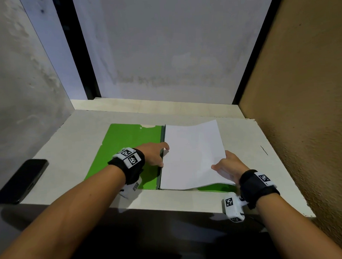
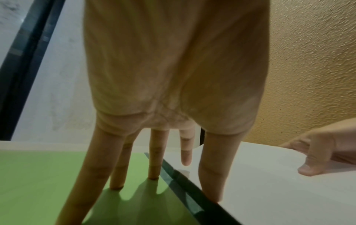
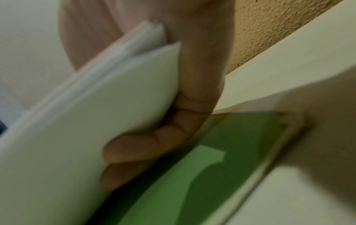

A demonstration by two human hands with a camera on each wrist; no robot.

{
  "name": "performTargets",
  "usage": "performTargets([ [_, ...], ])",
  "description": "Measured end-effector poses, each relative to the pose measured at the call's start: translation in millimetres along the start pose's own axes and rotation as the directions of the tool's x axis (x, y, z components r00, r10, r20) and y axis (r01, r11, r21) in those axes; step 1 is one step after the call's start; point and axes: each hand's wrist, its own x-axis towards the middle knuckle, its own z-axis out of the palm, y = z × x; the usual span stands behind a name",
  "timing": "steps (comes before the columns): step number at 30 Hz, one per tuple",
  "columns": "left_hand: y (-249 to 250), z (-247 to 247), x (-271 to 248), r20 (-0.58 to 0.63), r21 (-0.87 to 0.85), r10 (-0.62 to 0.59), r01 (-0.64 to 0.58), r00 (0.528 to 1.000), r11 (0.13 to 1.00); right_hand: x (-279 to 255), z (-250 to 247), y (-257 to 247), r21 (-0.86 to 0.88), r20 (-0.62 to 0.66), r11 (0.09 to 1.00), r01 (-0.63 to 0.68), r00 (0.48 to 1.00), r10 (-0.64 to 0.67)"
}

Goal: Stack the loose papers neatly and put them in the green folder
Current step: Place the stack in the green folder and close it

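The green folder (image 1: pixel 125 145) lies open on the white table (image 1: pixel 78 133), its left flap bare (image 2: pixel 38 175). A stack of white papers (image 1: pixel 192 153) covers the right half (image 3: pixel 221 175) of the folder. My left hand (image 1: pixel 154 154) stands on straight fingers (image 2: pixel 154 159) along the dark spine (image 2: pixel 181 181), some on the green flap, the thumb at the papers' left edge. My right hand (image 1: pixel 228 166) grips the near right corner of the papers (image 3: pixel 106 114), thumb on top and fingers (image 3: pixel 146 146) curled beneath, lifting that corner off the folder.
A black phone (image 1: pixel 21 181) lies at the table's near left corner. A grey wall closes the left side and a rough tan wall (image 1: pixel 302 104) the right. A raised pale ledge (image 1: pixel 155 104) runs along the back of the table.
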Motion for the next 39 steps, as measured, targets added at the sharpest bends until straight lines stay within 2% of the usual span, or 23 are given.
performTargets([
  [9,4,3,0,0.032,0.063,-0.007,0.005,0.999,0.998,5,5,1,-0.056,-0.076,0.998,-0.032,0.997,0.028],
  [15,4,6,4,0.016,0.088,0.016,-0.017,1.000,0.996,15,-6,-2,-0.332,-0.203,0.941,-0.062,0.979,-0.007],
  [20,1,6,4,0.020,0.083,0.051,-0.052,0.999,0.995,17,-14,-2,-0.496,-0.205,0.866,-0.057,0.977,-0.052],
  [23,0,5,5,0.035,0.084,0.043,-0.046,0.998,0.995,38,-21,10,-0.599,-0.233,0.794,-0.098,0.971,-0.056],
  [26,-3,0,4,0.052,-0.094,0.009,-0.004,0.999,0.996,56,-25,16,-0.657,-0.221,0.745,-0.111,0.974,-0.050],
  [28,-14,-9,1,-0.015,-0.337,-0.040,0.033,0.999,0.941,54,-23,11,-0.676,-0.203,0.731,-0.090,0.977,-0.067],
  [29,-24,-14,-1,-0.068,-0.417,-0.106,0.069,0.992,0.906,51,-22,8,-0.689,-0.186,0.721,-0.075,0.980,-0.076],
  [30,-38,-18,-2,-0.120,-0.430,-0.195,0.126,0.974,0.894,48,-21,5,-0.702,-0.174,0.709,-0.064,0.981,-0.084],
  [32,-73,-25,-8,-0.186,-0.312,-0.409,0.341,0.893,0.887,32,-14,-6,-0.727,-0.160,0.685,-0.045,0.981,-0.106],
  [34,-105,-25,-15,-0.146,-0.222,-0.556,0.520,0.818,0.824,26,-12,-12,-0.752,-0.150,0.658,-0.034,0.981,-0.120],
  [36,-133,-18,-14,-0.087,-0.284,-0.638,0.595,0.765,0.752,22,-10,-17,-0.778,-0.141,0.628,-0.031,0.982,-0.125],
  [39,-157,-12,-9,-0.093,-0.453,-0.739,0.632,0.667,0.629,21,-11,-20,-0.794,-0.149,0.606,-0.049,0.982,-0.116],
])
